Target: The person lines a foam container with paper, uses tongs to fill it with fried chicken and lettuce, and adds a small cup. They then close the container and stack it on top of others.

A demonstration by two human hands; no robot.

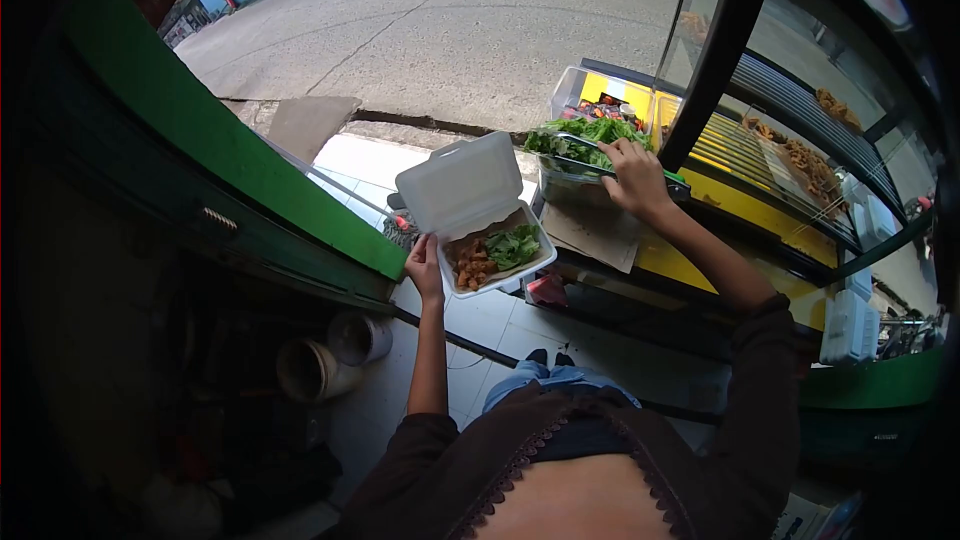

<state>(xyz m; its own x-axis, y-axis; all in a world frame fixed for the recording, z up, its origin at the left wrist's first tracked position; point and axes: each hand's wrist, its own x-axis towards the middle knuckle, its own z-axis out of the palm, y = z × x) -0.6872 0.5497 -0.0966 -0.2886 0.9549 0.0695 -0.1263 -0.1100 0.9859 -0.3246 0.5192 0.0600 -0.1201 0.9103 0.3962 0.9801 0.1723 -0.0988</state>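
My left hand (424, 258) pinches the left edge of an open white clamshell food box (549, 253), its lid (460, 183) tipped back toward the street. Inside, on brown paper, lie browned fried pieces (473, 262) and green leaves (513, 247). To the right, my right hand (637, 178) is closed around tongs (585, 150) with a green end by my wrist. Their front part reaches into lettuce (603, 130) heaped in a clear plastic tub (574, 183). The tong tips are hidden among the leaves.
Behind the lettuce stands another clear tub (566, 90) with red and dark packets. Brown paper (592, 230) lies on the yellow counter (667, 258). A glass case with fried food (805, 162) is at right. Buckets (305, 370) sit low at left, beside a green ledge (300, 205).
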